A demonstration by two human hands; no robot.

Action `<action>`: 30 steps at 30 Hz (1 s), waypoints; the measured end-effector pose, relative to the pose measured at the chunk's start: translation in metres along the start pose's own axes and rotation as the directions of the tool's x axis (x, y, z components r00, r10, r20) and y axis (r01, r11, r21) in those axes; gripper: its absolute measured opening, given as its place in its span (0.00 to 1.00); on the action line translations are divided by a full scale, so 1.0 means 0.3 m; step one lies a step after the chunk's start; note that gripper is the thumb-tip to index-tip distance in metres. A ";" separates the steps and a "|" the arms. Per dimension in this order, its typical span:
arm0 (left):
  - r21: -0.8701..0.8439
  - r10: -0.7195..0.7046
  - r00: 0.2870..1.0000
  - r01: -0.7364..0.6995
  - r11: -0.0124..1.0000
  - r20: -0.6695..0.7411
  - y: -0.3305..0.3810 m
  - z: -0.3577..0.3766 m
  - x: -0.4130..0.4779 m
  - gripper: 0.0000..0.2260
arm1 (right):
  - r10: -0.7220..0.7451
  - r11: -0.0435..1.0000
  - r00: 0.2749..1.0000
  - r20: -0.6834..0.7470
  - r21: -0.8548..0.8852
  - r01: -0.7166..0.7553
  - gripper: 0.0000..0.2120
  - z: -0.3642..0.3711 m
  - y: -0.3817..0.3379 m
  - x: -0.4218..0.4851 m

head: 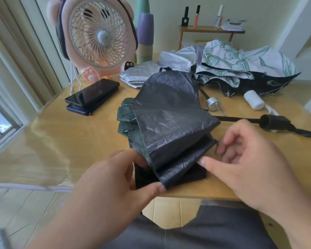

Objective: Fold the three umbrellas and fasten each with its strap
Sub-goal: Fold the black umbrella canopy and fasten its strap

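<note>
A black umbrella (167, 121) lies on the wooden table (65, 141), its crinkled canopy partly gathered into flat folds. Its shaft and black handle (275, 123) stretch off to the right. My left hand (115, 180) pinches the near edge of the canopy folds between thumb and fingers. My right hand (246, 157) has its fingers curled round the right edge of the same folds, thumb laid along the fabric. Behind lie a silver-grey umbrella (142, 74) with a metal handle (213, 104), and a floral white-and-black umbrella (241, 67) with a white handle (254, 100).
A pink desk fan (99, 36) stands at the back left with stacked cups (144, 33) behind it. Two stacked phones (92, 96) lie left of the umbrellas. A small wooden shelf (210, 31) with cosmetic bottles stands at the back. The table's near edge is just below my hands.
</note>
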State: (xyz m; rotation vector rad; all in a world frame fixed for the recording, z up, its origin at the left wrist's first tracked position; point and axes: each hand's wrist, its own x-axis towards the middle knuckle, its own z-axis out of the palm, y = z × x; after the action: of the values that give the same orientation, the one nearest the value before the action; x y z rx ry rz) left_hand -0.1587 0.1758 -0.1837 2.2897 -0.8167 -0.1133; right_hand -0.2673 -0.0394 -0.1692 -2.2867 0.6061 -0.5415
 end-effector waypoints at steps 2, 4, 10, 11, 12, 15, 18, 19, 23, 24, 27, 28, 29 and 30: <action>-0.054 0.066 0.996 -0.069 0.996 -0.060 -0.006 0.005 0.006 0.16 | -0.112 0.991 0.992 -0.049 0.062 0.115 0.21 0.001 -0.014 0.006; -0.164 0.081 0.987 -0.104 0.981 -0.139 -0.008 0.013 0.023 0.13 | -0.192 0.976 0.980 -0.059 0.096 0.197 0.18 0.001 -0.015 0.031; -0.392 0.047 0.953 -0.167 0.904 -0.298 0.019 -0.002 0.066 0.09 | -0.314 0.946 0.949 0.006 0.089 0.312 0.07 -0.017 -0.017 0.045; -0.446 0.072 0.962 -0.188 0.875 -0.265 0.016 -0.005 0.066 0.10 | -0.320 0.946 0.947 0.005 0.061 0.319 0.05 -0.017 -0.014 0.036; -0.515 0.091 0.974 -0.189 0.836 -0.210 0.011 -0.008 0.060 0.14 | -0.329 0.944 0.944 -0.004 0.017 0.329 0.05 -0.014 -0.010 0.027; -0.630 0.127 0.990 -0.136 0.765 -0.060 0.004 -0.001 0.038 0.21 | -0.357 0.929 0.934 -0.005 -0.101 0.355 0.05 0.000 0.000 0.002; -0.506 0.077 0.990 -0.126 0.854 -0.116 0.009 0.025 0.017 0.22 | -0.284 0.955 0.958 0.046 -0.077 0.286 0.08 0.002 0.002 -0.033; -0.497 0.042 0.992 -0.098 0.862 -0.123 0.009 0.031 0.010 0.23 | -0.249 0.967 0.967 0.051 -0.049 0.252 0.09 0.002 0.001 -0.047; -0.580 -0.104 0.995 0.084 0.811 -0.002 -0.001 0.042 -0.019 0.25 | -0.125 0.979 0.992 0.002 0.160 0.123 0.12 0.011 0.007 -0.087; -0.624 -0.126 0.991 0.128 0.771 0.047 0.000 0.044 -0.023 0.25 | -0.086 0.969 0.996 -0.007 0.232 0.085 0.12 0.013 0.013 -0.090; -0.670 -0.134 0.982 0.190 0.718 0.135 0.001 0.052 -0.033 0.25 | 0.028 0.922 1.000 0.011 0.385 -0.030 0.11 0.012 0.024 -0.090; -0.667 -0.131 0.979 0.202 0.717 0.155 0.000 0.053 -0.035 0.24 | 0.047 0.903 0.998 0.030 0.426 -0.055 0.10 0.011 0.024 -0.087; -0.665 -0.130 0.976 0.214 0.715 0.174 -0.001 0.051 -0.038 0.24 | 0.060 0.884 0.997 0.052 0.462 -0.077 0.11 0.009 0.019 -0.084; -0.666 -0.129 0.973 0.227 0.711 0.194 -0.003 0.049 -0.039 0.25 | 0.069 0.864 0.995 0.074 0.494 -0.097 0.11 0.009 0.016 -0.081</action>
State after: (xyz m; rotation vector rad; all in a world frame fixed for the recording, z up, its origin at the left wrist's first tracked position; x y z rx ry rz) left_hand -0.1719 0.1746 -0.1971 1.6426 -0.4878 -0.5707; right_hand -0.2866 -0.0276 -0.1794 -1.7705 0.4685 -0.5214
